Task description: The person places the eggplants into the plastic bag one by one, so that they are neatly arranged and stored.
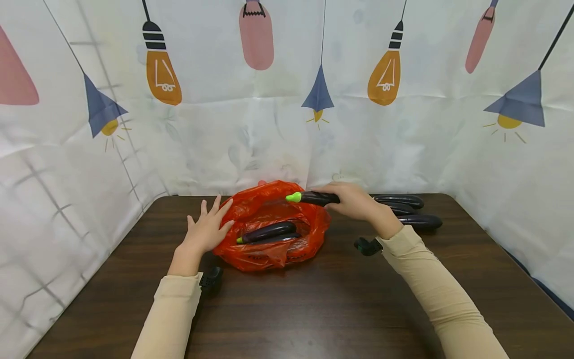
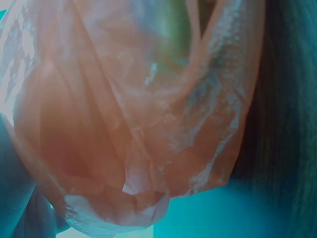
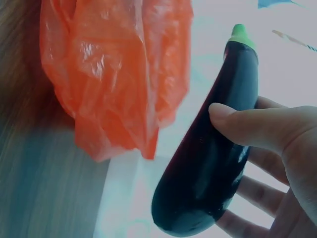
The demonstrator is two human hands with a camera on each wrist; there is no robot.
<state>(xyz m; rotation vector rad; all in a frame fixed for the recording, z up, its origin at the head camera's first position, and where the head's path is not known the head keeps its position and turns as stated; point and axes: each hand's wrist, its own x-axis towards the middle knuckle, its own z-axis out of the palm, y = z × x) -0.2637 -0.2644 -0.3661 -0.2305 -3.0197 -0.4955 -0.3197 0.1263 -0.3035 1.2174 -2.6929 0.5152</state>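
A dark purple eggplant with a bright green stem is held in my right hand, raised over the right rim of a red plastic bag. In the right wrist view, thumb and fingers wrap the eggplant around its middle, stem end pointing up. Inside the bag lie two more eggplants, the rear one overlapping the other. My left hand has its fingers spread and rests against the bag's left side. The left wrist view is filled by the blurred bag, and the left fingers are mostly hidden there.
Several eggplants lie side by side on the brown table, to the right behind my right forearm. A white curtain printed with lamps hangs along the table's far edge. Small black devices sit at both wrists.
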